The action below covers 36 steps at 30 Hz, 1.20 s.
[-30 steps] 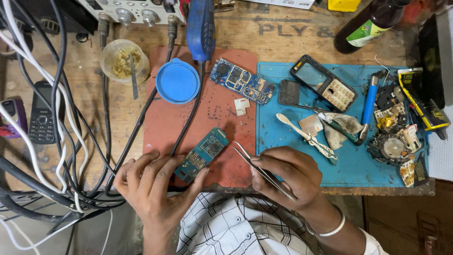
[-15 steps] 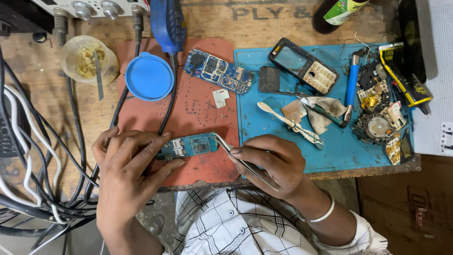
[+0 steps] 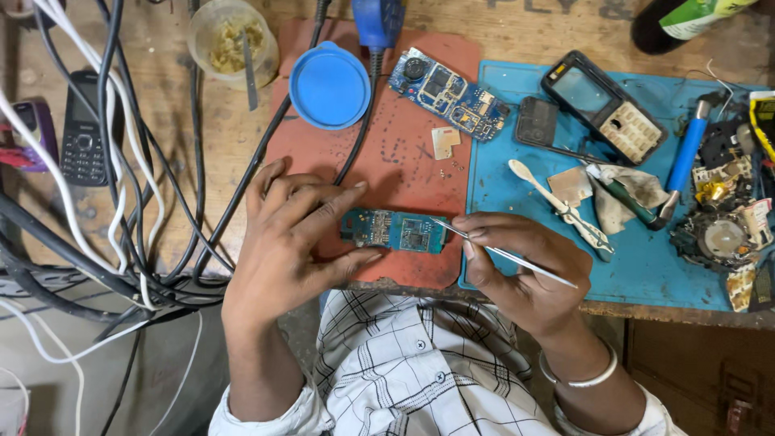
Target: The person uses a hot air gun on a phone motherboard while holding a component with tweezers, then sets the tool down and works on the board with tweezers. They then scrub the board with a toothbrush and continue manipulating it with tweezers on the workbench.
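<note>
Board [image 3: 394, 230], the small blue-green one, lies flat on the red mat [image 3: 404, 153] near the front edge of the bench [image 3: 242, 145], just before my body. My left hand [image 3: 286, 234] steadies it: the index finger rests along its upper left edge and the thumb presses at its lower left corner, so this grip is closed on the board from two sides while the other fingers spread on the mat. My right hand [image 3: 517, 270] has its grip closed around the tweezers [image 3: 500, 252], held like a pen between thumb and first fingers, and the thin tips touch the right end of the board. I cannot tell if the tips pinch some small part, it is too fine to see. To do this step well, I think I should keep the heel of the right hand resting on the bench edge, so the tips do not shake, and press the board only lightly, because it can slide on the mat. I judge the tweezers should stay at a low angle. Some tiny loose pieces [image 3: 449, 168] lie higher on the mat, near a second board [image 3: 448, 95] and a blue lid [image 3: 329, 85], well apart from my work, and I should not sweep them with the sleeve.
</note>
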Available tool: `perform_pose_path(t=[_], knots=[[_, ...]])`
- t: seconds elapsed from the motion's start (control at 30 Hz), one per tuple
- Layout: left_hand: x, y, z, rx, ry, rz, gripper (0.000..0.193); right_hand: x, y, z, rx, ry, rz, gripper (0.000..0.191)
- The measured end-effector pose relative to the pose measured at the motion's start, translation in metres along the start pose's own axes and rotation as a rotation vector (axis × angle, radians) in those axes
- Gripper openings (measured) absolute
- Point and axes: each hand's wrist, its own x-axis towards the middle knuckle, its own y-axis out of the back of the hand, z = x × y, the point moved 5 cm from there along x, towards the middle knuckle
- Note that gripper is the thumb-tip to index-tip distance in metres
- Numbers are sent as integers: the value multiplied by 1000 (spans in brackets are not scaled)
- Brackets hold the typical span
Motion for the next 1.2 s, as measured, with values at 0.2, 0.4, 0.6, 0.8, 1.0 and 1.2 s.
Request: perform_pose_path(t=[0.2, 0.4, 0.6, 0.8, 1.0, 1.2], knots=[[-2, 4, -1, 6, 5, 22, 70, 4, -10, 0, 94, -11, -104, 26], [-3, 6, -2, -3, 0, 15, 59, 3, -12, 2, 45, 5, -110, 28], [-2, 8, -1, -9, 8, 33, 52, 5, -5, -1, -371, -50, -22, 34], [-2, 10, 3, 18, -13, 30, 51, 18, -21, -12, -581, 99, -143, 28], [-4, 13, 8, 22, -22, 37, 51, 18, -30, -16, -681, 200, -182, 30], [-8, 14, 13, 37, -38, 50, 51, 6, -5, -24, -670, 62, 11, 23]])
